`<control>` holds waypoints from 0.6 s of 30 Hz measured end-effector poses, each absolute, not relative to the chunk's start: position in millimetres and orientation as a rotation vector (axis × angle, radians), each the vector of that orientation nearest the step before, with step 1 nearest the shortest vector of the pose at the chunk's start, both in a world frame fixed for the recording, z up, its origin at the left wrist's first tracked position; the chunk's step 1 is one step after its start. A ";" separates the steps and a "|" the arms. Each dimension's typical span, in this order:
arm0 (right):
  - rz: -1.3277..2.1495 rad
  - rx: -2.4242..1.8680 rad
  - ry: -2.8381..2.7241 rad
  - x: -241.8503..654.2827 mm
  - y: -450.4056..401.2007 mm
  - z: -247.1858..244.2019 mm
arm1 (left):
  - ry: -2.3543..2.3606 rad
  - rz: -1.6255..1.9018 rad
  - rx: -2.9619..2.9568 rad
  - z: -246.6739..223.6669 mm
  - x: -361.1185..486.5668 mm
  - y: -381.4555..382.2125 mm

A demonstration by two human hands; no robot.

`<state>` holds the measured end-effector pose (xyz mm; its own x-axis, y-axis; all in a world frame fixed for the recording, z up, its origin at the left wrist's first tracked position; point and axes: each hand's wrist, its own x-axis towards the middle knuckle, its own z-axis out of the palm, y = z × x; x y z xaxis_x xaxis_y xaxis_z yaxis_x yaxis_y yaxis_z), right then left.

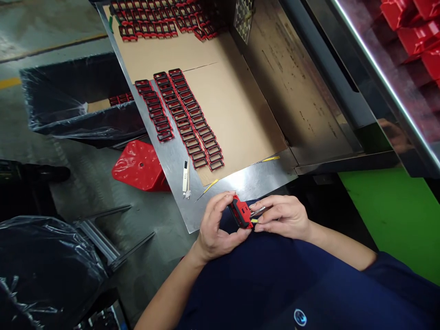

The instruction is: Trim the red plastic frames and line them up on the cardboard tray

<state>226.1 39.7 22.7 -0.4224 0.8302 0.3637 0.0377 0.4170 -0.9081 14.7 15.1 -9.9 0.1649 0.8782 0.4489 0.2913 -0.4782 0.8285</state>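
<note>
Red and black, the part (242, 211) is sitting between my 2 hands, just off the near edge of the metal worktop (240, 184). My left grip (215, 225) is clamping it by its ends, fingers at the upper end and thumb at the lower, and the part is tilting, with its red face turning towards my right side. My right grip (283, 215) is pinching a thin metal tool (257, 211) and holding its tip close to that red face; whether the tip is touching, I cannot tell. A small yellow piece (255, 221) is showing between the part and my right fingertips.

Cardboard (240, 119) is covering much of the worktop. Towards its left side, 3 slanting columns of red and black frames (197, 119) are lying close together, the leftmost column being the shortest. More frames (147, 23) are lying in rows at the far end. On bare metal near the left edge, a pale strip marked A55 (185, 176) is resting, and 2 yellow-ended strips are lying well apart, the nearer one (210, 185) by the cardboard's near corner and the other (271, 159) farther right. A red stool (139, 166) is standing beside the worktop, near a plastic-lined bin (79, 96).
</note>
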 end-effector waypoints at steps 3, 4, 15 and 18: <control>1.207 -0.753 -1.694 225.5 38.3 19.3 | 1.102 1.306 1.866 -10.4 14.7 15.2; 1.240 -0.751 -1.668 225.4 37.7 18.2 | 1.102 1.304 1.862 -10.5 14.7 15.3; 1.302 -0.759 -1.607 227.1 33.6 13.3 | 1.100 1.289 1.849 -11.4 15.1 15.2; 1.274 -0.762 -1.618 226.8 33.6 13.3 | 1.096 1.294 1.849 -11.7 15.6 15.4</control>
